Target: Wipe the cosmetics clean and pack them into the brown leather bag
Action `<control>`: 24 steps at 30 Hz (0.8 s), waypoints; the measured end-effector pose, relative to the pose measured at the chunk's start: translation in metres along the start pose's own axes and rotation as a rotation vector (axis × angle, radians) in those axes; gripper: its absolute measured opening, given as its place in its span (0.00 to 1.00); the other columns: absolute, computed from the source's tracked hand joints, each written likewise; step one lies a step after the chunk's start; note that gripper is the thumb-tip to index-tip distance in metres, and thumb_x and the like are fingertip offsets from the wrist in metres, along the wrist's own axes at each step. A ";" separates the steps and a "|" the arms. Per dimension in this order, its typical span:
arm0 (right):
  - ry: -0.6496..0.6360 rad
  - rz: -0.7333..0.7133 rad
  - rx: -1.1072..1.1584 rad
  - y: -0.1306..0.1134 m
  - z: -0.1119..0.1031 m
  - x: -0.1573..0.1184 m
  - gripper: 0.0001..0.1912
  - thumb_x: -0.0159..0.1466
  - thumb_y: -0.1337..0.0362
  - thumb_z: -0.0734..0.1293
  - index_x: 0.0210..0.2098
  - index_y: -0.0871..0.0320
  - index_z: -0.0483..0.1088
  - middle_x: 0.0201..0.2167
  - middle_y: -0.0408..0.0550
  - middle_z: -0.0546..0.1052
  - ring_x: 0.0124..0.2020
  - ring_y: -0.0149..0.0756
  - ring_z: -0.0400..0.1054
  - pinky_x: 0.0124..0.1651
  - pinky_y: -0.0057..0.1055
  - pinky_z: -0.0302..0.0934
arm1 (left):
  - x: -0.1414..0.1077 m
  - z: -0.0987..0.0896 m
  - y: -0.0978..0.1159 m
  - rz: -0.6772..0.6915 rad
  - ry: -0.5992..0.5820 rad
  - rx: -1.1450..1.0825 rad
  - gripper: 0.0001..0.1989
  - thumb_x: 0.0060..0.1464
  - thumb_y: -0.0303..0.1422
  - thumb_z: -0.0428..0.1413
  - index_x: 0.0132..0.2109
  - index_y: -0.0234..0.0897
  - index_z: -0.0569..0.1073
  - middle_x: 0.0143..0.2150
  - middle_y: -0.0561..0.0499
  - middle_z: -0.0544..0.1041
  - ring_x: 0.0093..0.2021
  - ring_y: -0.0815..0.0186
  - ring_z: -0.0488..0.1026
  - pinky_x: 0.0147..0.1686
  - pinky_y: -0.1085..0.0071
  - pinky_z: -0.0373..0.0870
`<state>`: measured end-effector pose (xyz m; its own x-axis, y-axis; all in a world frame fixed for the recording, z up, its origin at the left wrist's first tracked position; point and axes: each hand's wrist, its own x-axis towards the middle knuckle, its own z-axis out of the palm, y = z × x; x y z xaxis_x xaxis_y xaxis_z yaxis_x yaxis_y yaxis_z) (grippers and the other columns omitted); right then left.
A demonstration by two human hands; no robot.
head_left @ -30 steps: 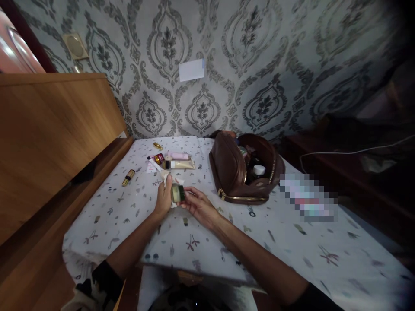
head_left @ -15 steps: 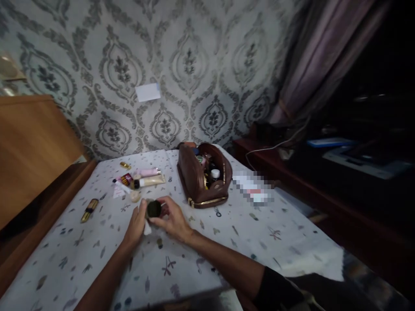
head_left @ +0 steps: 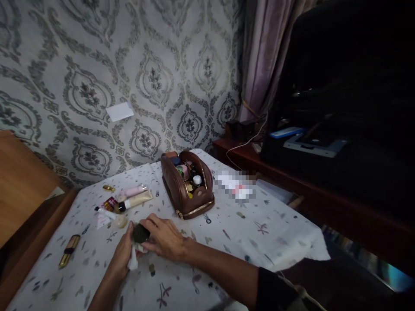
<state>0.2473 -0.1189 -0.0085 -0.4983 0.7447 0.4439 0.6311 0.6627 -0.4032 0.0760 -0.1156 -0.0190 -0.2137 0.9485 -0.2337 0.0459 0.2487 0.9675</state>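
Both my hands meet around a small dark round item (head_left: 141,233) over the patterned cloth. My left hand (head_left: 121,254) grips its left side, with a white tissue (head_left: 133,258) bunched beneath. The fingers of my right hand (head_left: 166,238) close on its right side. Just beyond lie a small round pale jar (head_left: 120,221), a cream tube with a black cap (head_left: 136,201), a pink tube (head_left: 133,190) and a dark red packet (head_left: 110,204). A brown cosmetic bag (head_left: 177,190) stands unzipped, filled with bottles and small items.
A gold item with a dark band (head_left: 69,251) lies at the left, near a wooden panel (head_left: 26,185). Right of the bag is a blurred-out white object (head_left: 235,185). A dark red shelf (head_left: 238,150) with a cable runs along the right side.
The view has turned to the right, so the bag and tubes appear further left. Both hands still hold the dark item, and my right hand now covers more of its edge.
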 end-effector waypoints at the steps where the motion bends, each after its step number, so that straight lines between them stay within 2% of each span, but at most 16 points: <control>1: -0.004 -0.003 -0.004 0.000 -0.001 0.000 0.28 0.64 0.53 0.68 0.58 0.57 0.59 0.51 0.52 0.71 0.44 0.42 0.72 0.40 0.35 0.66 | 0.002 -0.003 -0.001 0.028 0.030 0.032 0.29 0.44 0.57 0.61 0.40 0.35 0.76 0.31 0.48 0.78 0.30 0.59 0.75 0.27 0.67 0.70; 4: -0.012 -0.011 -0.016 0.001 -0.003 0.000 0.28 0.63 0.53 0.69 0.57 0.58 0.60 0.50 0.52 0.72 0.43 0.42 0.72 0.39 0.34 0.65 | 0.006 -0.011 -0.003 0.104 0.072 0.080 0.25 0.42 0.50 0.64 0.42 0.37 0.77 0.36 0.44 0.79 0.36 0.55 0.77 0.32 0.66 0.72; 7: -0.011 0.000 -0.022 0.003 -0.005 0.001 0.27 0.62 0.52 0.69 0.55 0.59 0.62 0.47 0.51 0.73 0.42 0.43 0.72 0.38 0.34 0.65 | 0.005 -0.008 -0.001 0.099 0.088 0.082 0.25 0.40 0.52 0.64 0.38 0.36 0.75 0.27 0.50 0.76 0.26 0.60 0.74 0.23 0.68 0.68; 9: -0.009 0.012 -0.006 0.003 -0.006 0.002 0.25 0.62 0.51 0.69 0.52 0.58 0.64 0.46 0.51 0.74 0.42 0.43 0.72 0.37 0.34 0.64 | 0.002 -0.002 0.003 0.053 0.102 0.071 0.26 0.37 0.54 0.64 0.34 0.36 0.72 0.19 0.57 0.69 0.17 0.67 0.65 0.16 0.72 0.60; 11: 0.000 0.029 0.026 0.003 -0.008 0.003 0.24 0.60 0.51 0.70 0.50 0.58 0.66 0.45 0.50 0.74 0.40 0.42 0.72 0.37 0.34 0.64 | -0.002 0.005 0.007 0.022 0.107 0.027 0.28 0.33 0.54 0.66 0.31 0.37 0.69 0.16 0.61 0.64 0.13 0.71 0.60 0.14 0.75 0.56; 13: 0.032 0.055 0.076 0.004 -0.016 0.004 0.24 0.58 0.52 0.72 0.49 0.57 0.67 0.44 0.50 0.75 0.39 0.42 0.72 0.38 0.33 0.64 | -0.006 0.010 0.011 0.030 0.082 -0.016 0.28 0.32 0.55 0.66 0.30 0.37 0.68 0.16 0.62 0.64 0.13 0.72 0.59 0.13 0.76 0.56; 16: 0.139 0.069 0.214 0.007 -0.043 0.003 0.25 0.54 0.56 0.74 0.49 0.57 0.69 0.43 0.50 0.76 0.40 0.40 0.73 0.41 0.33 0.66 | -0.008 0.012 0.014 0.044 0.034 -0.014 0.27 0.35 0.57 0.64 0.25 0.37 0.67 0.14 0.60 0.64 0.13 0.72 0.59 0.13 0.75 0.55; 19: 0.262 0.068 0.368 0.013 -0.082 -0.003 0.24 0.54 0.60 0.74 0.49 0.57 0.70 0.43 0.49 0.77 0.40 0.37 0.73 0.40 0.31 0.67 | -0.008 0.012 0.013 0.073 0.014 0.018 0.29 0.36 0.59 0.62 0.20 0.38 0.63 0.12 0.59 0.62 0.13 0.73 0.58 0.14 0.76 0.53; 21: 0.352 0.135 0.409 0.017 -0.105 -0.007 0.21 0.55 0.60 0.73 0.47 0.58 0.71 0.39 0.48 0.78 0.35 0.35 0.72 0.37 0.30 0.67 | -0.009 0.014 0.013 0.104 -0.002 0.039 0.29 0.37 0.60 0.62 0.18 0.38 0.64 0.11 0.59 0.61 0.13 0.73 0.58 0.15 0.76 0.55; 24: 0.394 0.238 0.463 0.024 -0.127 -0.010 0.21 0.56 0.57 0.73 0.46 0.57 0.71 0.34 0.46 0.78 0.32 0.36 0.73 0.34 0.31 0.68 | -0.010 0.015 0.013 0.106 -0.030 0.037 0.30 0.36 0.60 0.62 0.19 0.38 0.65 0.11 0.58 0.62 0.14 0.73 0.58 0.16 0.76 0.55</control>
<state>0.3433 -0.1208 0.0789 -0.0661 0.8489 0.5245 0.3320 0.5144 -0.7907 0.0931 -0.1186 -0.0056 -0.1763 0.9752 -0.1341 0.1030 0.1538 0.9827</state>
